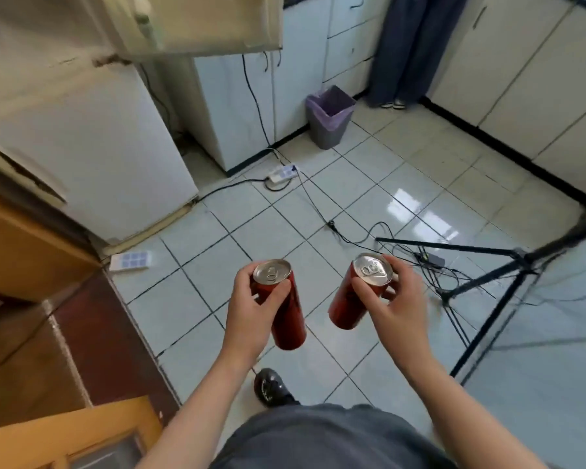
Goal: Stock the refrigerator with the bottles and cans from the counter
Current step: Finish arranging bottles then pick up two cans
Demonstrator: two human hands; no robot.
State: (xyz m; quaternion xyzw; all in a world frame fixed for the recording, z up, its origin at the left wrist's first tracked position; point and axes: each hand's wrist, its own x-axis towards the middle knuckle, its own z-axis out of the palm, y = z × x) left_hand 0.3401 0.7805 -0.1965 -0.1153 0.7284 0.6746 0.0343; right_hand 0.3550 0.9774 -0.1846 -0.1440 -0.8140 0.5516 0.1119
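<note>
Head view:
- Two red cans in sight, one per hand, both hanging over tiled floor (pixel 369 170), silver tops facing camera.
- Left hand (pixel 251 309) gripping left can (pixel 290 319), fingers curling round upper body, thumb pressing near rim.
- Right hand (pixel 393 306) gripping right can (pixel 344 306), fingers wrapping round top end.
- One white refrigerator (pixel 99 147) standing far left, well apart from cans.
- Two power strips lying on floor, one bin (pixel 330 116) standing by cabinets, one tripod (pixel 487 286) standing right.

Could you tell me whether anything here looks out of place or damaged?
Both cans look sealed and undented: the left can in the left hand, the right can in the right hand. The odd part is the floor: loose black cables trail across the tiles from a power strip toward the tripod.
</note>
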